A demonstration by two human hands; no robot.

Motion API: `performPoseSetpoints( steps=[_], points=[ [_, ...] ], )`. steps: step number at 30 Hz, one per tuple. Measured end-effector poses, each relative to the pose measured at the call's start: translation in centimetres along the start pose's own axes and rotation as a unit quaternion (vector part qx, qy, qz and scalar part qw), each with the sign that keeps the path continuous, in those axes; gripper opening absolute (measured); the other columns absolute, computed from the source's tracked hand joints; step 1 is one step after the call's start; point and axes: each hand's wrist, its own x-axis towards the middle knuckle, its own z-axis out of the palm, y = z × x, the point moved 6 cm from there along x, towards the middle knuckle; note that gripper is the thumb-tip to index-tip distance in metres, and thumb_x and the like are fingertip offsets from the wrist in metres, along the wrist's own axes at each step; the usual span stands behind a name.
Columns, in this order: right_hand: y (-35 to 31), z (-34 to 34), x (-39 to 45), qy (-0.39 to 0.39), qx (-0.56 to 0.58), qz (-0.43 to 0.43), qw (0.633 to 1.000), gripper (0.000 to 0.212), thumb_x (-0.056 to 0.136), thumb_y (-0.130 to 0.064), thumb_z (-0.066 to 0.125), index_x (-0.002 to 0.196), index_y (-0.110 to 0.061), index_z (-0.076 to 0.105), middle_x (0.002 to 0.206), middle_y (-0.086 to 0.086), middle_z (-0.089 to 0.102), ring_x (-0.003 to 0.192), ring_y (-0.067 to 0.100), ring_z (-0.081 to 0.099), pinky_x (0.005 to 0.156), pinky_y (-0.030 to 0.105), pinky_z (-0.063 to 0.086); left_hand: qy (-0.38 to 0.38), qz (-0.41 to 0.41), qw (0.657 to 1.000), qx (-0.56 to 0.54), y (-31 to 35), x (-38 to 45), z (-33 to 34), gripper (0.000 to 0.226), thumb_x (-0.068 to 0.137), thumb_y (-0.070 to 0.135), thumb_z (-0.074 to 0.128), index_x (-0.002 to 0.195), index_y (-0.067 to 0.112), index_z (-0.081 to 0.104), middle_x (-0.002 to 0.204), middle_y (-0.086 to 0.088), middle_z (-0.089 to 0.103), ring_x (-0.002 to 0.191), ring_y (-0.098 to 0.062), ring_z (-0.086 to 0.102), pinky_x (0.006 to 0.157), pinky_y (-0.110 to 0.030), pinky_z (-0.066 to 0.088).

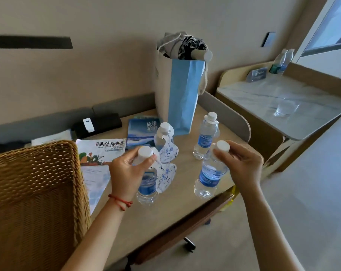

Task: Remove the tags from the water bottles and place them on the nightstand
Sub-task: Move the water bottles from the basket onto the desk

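Four water bottles stand on the tabletop (pixel 165 216). The left hand (pixel 126 169) grips the near-left bottle (pixel 147 184) at its neck, fingers curled under the white cap; a white tag (pixel 165 178) with blue writing hangs from that neck and covers part of the label. The right hand (pixel 242 163) grips the near-right bottle (pixel 209 178) round its neck just under the cap; whether a tag is on it cannot be told, since the fingers hide the neck. Behind, the far-left bottle (pixel 162 137) wears a second tag (pixel 168 153), and the far-right bottle (pixel 205 136) has a white collar at its neck, its hanging part mostly hidden.

All four hold clear water and are capped. A tall blue paper bag (pixel 183 98) stands behind them, holding a folded umbrella (pixel 191 47) that sticks out at the top. Brochures (pixel 101 151) lie flat to the left, partly covered by a wicker chair back (pixel 35 202). To the right stands the nightstand (pixel 263 98), carrying a glass (pixel 285 109), a small blurred sign (pixel 258 74) and two more bottles (pixel 281 62) at the back.
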Motion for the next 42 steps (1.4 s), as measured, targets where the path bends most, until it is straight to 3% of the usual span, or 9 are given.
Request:
performPoseSetpoints(
  steps=[4,8,11,16,20,25,31,39,42],
  points=[
    [2.8,1.4,1.9,-0.035,0.025,0.033,0.999,0.024,0.066,-0.031,0.078,0.088,-0.038,0.071,0.078,-0.018,0.072,0.072,-0.002,0.064,0.064,0.008,0.048,0.04,-0.018,0.999,0.028,-1.0,0.0,0.5,0.037,0.065,0.038,0.069,0.096,0.02,0.066,0.083,0.003,0.07,0.074,-0.008,0.066,0.071,-0.016,0.051],
    [4.5,2.8,3.7,-0.102,0.046,0.043,0.993,0.019,0.064,-0.032,0.078,0.082,-0.038,0.073,0.077,-0.007,0.071,0.07,0.001,0.06,0.063,0.014,0.049,0.088,-0.03,0.994,0.063,-1.5,-0.7,1.0,0.033,0.067,0.029,0.072,0.098,0.021,0.065,0.088,0.016,0.067,0.083,0.006,0.063,0.078,-0.015,0.049],
    [5.5,3.2,5.1,-0.149,0.053,0.038,0.987,0.016,0.065,-0.032,0.078,0.076,-0.04,0.071,0.079,0.001,0.068,0.068,0.001,0.055,0.063,0.016,0.046,0.124,-0.041,0.988,0.087,-1.6,-1.4,1.5,0.031,0.067,0.026,0.071,0.098,0.023,0.066,0.085,0.029,0.067,0.084,0.007,0.063,0.076,-0.01,0.049],
    [7.0,3.9,6.8,-0.213,0.058,0.033,0.975,0.019,0.065,-0.027,0.08,0.073,-0.04,0.069,0.078,0.005,0.066,0.068,0.001,0.052,0.065,0.022,0.046,0.177,-0.068,0.975,0.118,-2.4,-2.6,2.4,0.031,0.071,0.01,0.074,0.101,0.01,0.068,0.101,-0.003,0.07,0.092,-0.01,0.066,0.084,-0.027,0.053],
    [7.8,4.1,7.1,-0.244,0.061,0.036,0.967,0.023,0.064,-0.026,0.08,0.072,-0.044,0.069,0.077,0.006,0.069,0.071,0.005,0.055,0.069,0.025,0.048,0.191,-0.081,0.969,0.133,-2.7,-3.5,3.2,0.03,0.072,0.006,0.073,0.099,0.018,0.067,0.1,0.002,0.069,0.093,-0.011,0.065,0.086,-0.031,0.052],
    [8.4,4.2,7.0,-0.246,0.074,0.045,0.965,0.033,0.065,-0.02,0.081,0.07,-0.049,0.068,0.075,-0.001,0.071,0.082,0.027,0.064,0.076,0.036,0.053,0.192,-0.093,0.965,0.153,-3.2,-3.9,3.2,0.032,0.072,0.009,0.073,0.104,0.009,0.068,0.102,-0.006,0.07,0.094,-0.011,0.065,0.086,-0.032,0.052],
    [9.3,4.1,6.9,-0.257,0.091,0.061,0.96,0.026,0.066,-0.023,0.081,0.078,-0.044,0.069,0.081,-0.018,0.072,0.082,0.011,0.065,0.077,0.027,0.052,0.187,-0.111,0.967,0.129,-3.3,-4.2,3.6,0.03,0.073,0.006,0.073,0.102,0.013,0.067,0.102,-0.002,0.07,0.099,-0.018,0.065,0.089,-0.043,0.052],
    [9.9,4.1,6.4,-0.256,0.096,0.053,0.961,0.025,0.071,-0.02,0.078,0.089,-0.032,0.068,0.09,-0.01,0.071,0.087,0.012,0.065,0.078,0.023,0.052,0.175,-0.116,0.972,0.108,-3.3,-4.1,3.8,0.031,0.073,0.005,0.072,0.102,0.016,0.066,0.103,-0.003,0.069,0.101,-0.017,0.064,0.09,-0.043,0.051],
    [9.7,4.0,6.5,-0.255,0.093,0.042,0.962,0.028,0.071,-0.02,0.078,0.089,-0.037,0.067,0.09,-0.015,0.071,0.086,0.007,0.064,0.077,0.019,0.051,0.164,-0.115,0.973,0.115,-3.1,-3.8,3.8,0.03,0.075,0.006,0.071,0.104,0.01,0.066,0.106,-0.007,0.068,0.104,-0.02,0.062,0.093,-0.045,0.049]
  ],
)
